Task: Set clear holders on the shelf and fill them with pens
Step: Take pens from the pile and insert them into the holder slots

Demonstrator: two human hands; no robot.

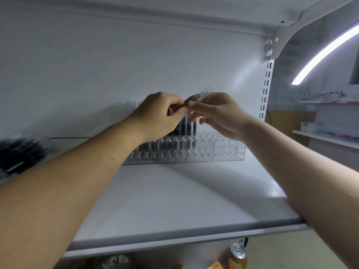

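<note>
Over the shelf [174,200], left hand [161,113] and right hand [215,113] both pinch one pen [201,95], probably turning it to slot in. Behind sit the clear holders [223,150], left compartments filled, right ones free.

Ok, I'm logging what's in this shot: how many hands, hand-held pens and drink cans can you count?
Hands: 2, the left hand and the right hand
Pen pinched by both hands: 1
Drink can below the shelf: 1
Total: 4
The pens standing in the clear holder are partly hidden by the hands, so they are left uncounted.
</note>
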